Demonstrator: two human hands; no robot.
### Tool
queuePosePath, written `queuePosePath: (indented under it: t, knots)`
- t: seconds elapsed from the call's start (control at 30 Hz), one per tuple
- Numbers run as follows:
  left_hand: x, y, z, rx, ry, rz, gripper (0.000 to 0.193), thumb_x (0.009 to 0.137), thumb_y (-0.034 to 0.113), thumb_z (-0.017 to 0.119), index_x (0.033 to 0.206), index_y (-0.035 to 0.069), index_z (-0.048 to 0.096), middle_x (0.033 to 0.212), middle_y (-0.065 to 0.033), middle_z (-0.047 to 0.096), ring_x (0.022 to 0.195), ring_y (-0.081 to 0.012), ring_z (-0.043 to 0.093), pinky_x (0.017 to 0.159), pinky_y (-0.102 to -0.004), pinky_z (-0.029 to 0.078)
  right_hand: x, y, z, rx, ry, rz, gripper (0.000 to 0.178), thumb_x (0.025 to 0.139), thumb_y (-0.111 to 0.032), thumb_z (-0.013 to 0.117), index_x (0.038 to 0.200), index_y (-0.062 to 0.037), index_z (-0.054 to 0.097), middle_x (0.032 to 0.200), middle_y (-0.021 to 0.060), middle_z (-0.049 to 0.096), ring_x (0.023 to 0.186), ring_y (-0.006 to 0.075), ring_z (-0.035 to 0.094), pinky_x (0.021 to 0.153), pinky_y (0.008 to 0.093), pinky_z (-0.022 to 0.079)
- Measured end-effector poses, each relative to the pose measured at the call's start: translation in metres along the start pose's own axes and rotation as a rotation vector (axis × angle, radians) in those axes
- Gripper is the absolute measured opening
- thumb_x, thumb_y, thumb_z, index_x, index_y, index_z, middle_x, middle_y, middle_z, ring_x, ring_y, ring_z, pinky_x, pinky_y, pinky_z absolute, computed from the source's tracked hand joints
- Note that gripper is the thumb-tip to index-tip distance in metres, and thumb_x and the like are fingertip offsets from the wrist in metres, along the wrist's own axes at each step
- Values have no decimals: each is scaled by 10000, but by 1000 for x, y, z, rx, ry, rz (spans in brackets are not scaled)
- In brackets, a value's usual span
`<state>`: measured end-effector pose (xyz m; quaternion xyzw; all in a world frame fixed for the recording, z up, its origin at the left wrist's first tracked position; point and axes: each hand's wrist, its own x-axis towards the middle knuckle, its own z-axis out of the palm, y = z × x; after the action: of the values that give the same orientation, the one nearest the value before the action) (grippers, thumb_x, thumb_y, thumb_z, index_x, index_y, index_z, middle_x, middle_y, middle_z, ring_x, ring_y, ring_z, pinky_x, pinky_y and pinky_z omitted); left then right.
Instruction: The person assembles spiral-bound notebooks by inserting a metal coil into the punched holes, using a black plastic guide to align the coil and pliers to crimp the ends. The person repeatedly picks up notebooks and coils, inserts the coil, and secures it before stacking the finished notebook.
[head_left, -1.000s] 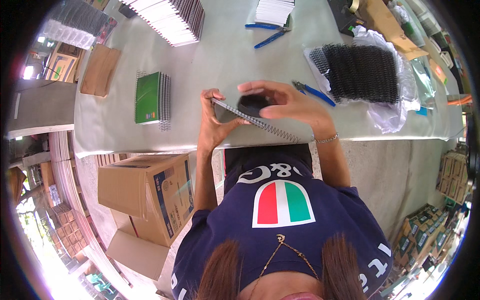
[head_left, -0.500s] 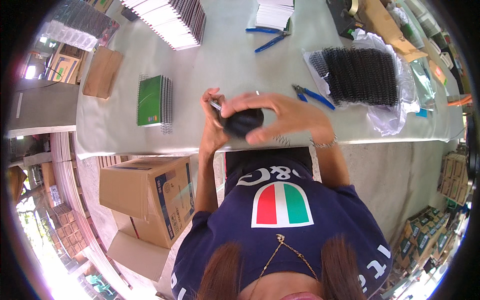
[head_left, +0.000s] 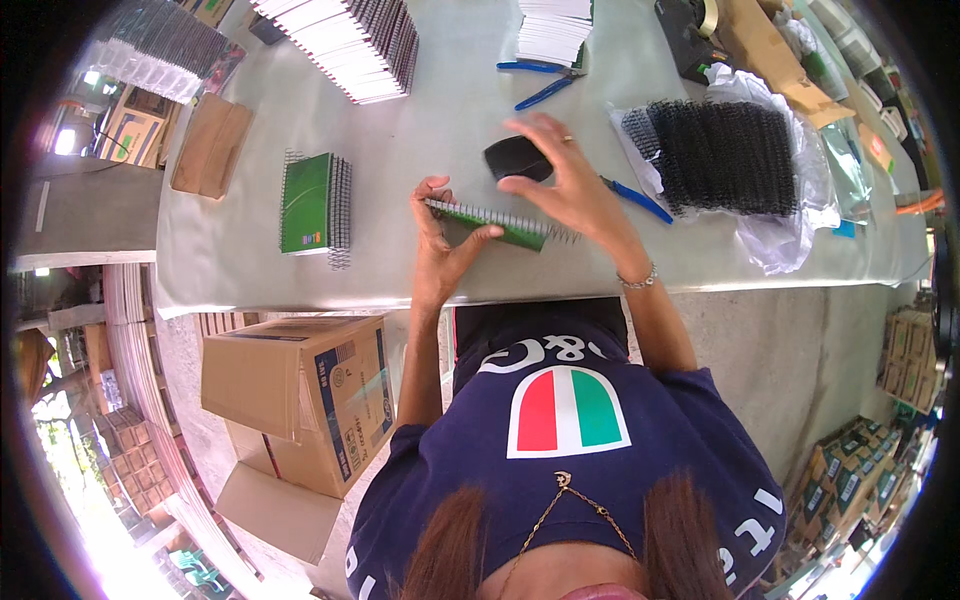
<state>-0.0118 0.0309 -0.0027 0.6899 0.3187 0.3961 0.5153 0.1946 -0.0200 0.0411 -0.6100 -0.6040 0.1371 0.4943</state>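
In the centre of the frame there are two hands, the left hand (head_left: 436, 250) and the right hand (head_left: 580, 195), with one green notebook (head_left: 515, 232) and one black object (head_left: 517, 158). Two blue-handled pliers are visible: the upper pliers (head_left: 543, 94) at top centre, the lower pliers (head_left: 642, 202) right of centre. One pile of black coils (head_left: 730, 160) is at upper right.

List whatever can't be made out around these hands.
In the head view:
Black object: right part hidden by the right hand.
Nearer pliers: working end hidden behind the right hand.
Held green notebook: left end partly covered by the left hand.
Tall notebook stack: far end cut off by the upper edge.
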Motion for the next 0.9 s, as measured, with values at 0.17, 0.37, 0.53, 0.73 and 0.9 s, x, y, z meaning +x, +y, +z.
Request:
queuePosePath:
  t: [0.17,0.37,0.53,0.73,0.9]
  knots:
    - [-7,3,16,48,187,49,505,955,134,686,1341,63,368,1154,-24,399,1011,-129,403,930,-257,363,-40,14,-46,-326,-25,199,586,876,-333,737,1393,-147,532,1365,192,497,1212,398,498,1018,499,389]
    - [-13,22,13,-121,165,-96,274,1024,178,584,1221,6,501,1163,-63,506,1028,-136,436,949,-279,356,-109,-4,-43,-738,62,267,389,947,-155,612,1332,-136,558,1135,170,547,1114,329,500,977,500,346]
    - [-18,17,1,31,161,-139,279,1022,237,598,1185,12,570,1014,-24,580,876,-89,525,806,-244,433,-100,-35,-40,-264,168,260,358,936,-97,593,1291,-67,562,1107,175,554,1090,349,509,964,452,398]
    - [-14,24,7,-97,256,-49,217,957,135,686,1113,-9,643,944,-64,661,783,-86,569,675,-244,476,-77,-67,-3,114,50,46,363,869,-122,701,1204,-44,585,1127,177,589,1032,341,615,876,411,511]
    - [-18,33,4,73,255,-78,176,944,101,692,1089,5,667,868,-54,691,751,-84,610,669,-252,499,-68,-71,21,62,-24,-34,367,854,-139,723,1191,-71,595,1109,160,599,974,358,638,822,416,543]
